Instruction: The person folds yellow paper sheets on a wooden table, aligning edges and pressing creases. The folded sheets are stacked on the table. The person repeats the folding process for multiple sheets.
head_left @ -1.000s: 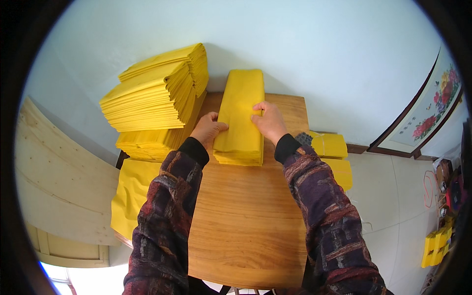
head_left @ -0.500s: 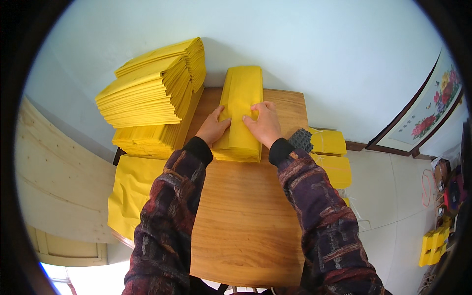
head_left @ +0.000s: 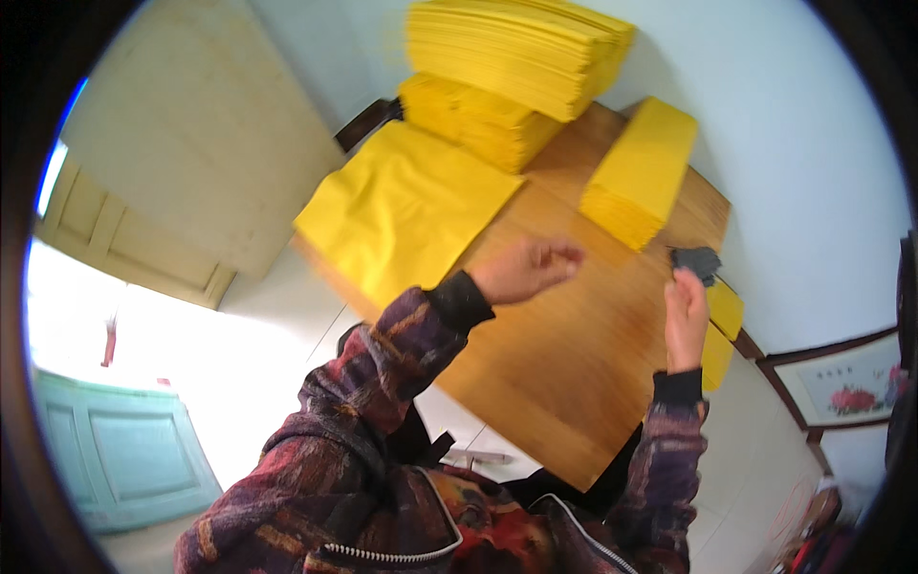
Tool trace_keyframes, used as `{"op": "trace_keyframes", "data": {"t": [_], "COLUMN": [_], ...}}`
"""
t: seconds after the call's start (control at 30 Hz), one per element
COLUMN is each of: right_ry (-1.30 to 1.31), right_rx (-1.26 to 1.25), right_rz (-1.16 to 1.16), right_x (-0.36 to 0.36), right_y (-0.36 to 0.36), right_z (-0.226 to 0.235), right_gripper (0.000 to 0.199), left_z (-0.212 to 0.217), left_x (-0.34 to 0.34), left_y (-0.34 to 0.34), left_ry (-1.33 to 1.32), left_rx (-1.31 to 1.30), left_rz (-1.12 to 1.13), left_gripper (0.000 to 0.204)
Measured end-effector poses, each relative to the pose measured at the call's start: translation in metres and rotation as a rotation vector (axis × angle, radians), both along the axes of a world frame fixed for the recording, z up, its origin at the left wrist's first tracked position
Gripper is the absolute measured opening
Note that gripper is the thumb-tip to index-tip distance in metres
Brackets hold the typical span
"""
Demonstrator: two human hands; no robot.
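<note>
My left hand (head_left: 529, 270) hangs over the table's bare wood, its fingers loosely curled and parted from the thumb, holding nothing I can see. My right hand (head_left: 686, 320) is at the table's right edge, just below a dark grey, bumpy piece (head_left: 696, 263). Its fingers are bent and blurred; I cannot tell whether they grip the grey piece or only lie close to it. Beyond both hands, against the wall, lies a long stack of folded yellow sheets (head_left: 650, 163), touched by neither hand.
A tall pile of folded yellow sheets (head_left: 497, 57) rests on another yellow stack (head_left: 469, 120) at the table's far left. A flat yellow sheet (head_left: 411, 210) covers the left side of the wooden table (head_left: 574, 383). Yellow bundles (head_left: 725, 311) lie past the right edge.
My hands have let go of the folded yellow stack and drawn apart, the right one to the grey piece. The view has swung left, so everything appears tilted.
</note>
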State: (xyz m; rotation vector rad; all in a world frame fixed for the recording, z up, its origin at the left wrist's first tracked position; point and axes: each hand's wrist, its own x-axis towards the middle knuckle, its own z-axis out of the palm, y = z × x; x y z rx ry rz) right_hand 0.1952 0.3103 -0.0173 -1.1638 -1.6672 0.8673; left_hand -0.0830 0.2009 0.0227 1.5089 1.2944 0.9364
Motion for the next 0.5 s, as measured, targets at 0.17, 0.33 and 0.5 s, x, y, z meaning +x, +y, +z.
{"op": "trace_keyframes", "data": {"t": [0.17,0.33,0.5], "right_ry": [-0.137,-0.201,-0.401], "right_rx": [-0.192,-0.067,0.108], "right_rz": [0.084,0.16,0.257], "right_x": [-0.001,-0.028,-0.06], "right_y": [-0.108,-0.175,-0.206], "right_z": [-0.019,-0.019,-0.018], "right_gripper": [0.023,0.02,0.022], "left_z": [-0.012,-0.039,-0.056], "left_x": [-0.032,-0.1,-0.102], "left_y": [-0.131,-0.198,-0.203], "left_ry": [-0.346,-0.31,0.846], "left_rx": [0.003,0.021,0.245], "left_rz": [0.238,0.94,0.765], "left_gripper": [0.028,0.022,0.048]}}
